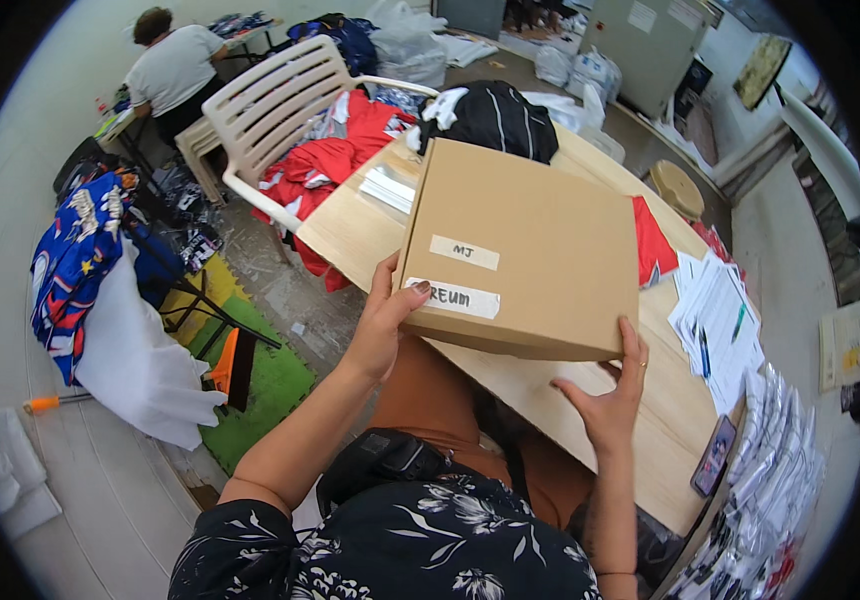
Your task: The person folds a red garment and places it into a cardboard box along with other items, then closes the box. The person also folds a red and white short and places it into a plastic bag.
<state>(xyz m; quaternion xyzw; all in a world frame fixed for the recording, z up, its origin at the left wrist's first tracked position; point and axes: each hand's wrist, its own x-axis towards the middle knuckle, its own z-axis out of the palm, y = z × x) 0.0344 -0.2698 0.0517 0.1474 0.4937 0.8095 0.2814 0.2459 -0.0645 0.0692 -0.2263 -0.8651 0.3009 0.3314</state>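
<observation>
A closed brown cardboard box [527, 247] is held tilted above the light wooden table [587, 409]. Two white handwritten labels [464, 253] are stuck near its left side. My left hand [385, 322] grips the near left corner, its thumb over the lower label. At the near right corner, my right hand [614, 386] has its fingers against the box's side and its thumb spread away below. The box hides the middle of the tabletop.
Right of the box lie papers [715, 322] with pens, a phone [713, 456] and plastic-wrapped packs [775, 442]. Behind it sits black clothing [501, 120]. A white plastic chair [280, 97] holds red garments [340, 161]. A person [175, 71] bends over another table at far left.
</observation>
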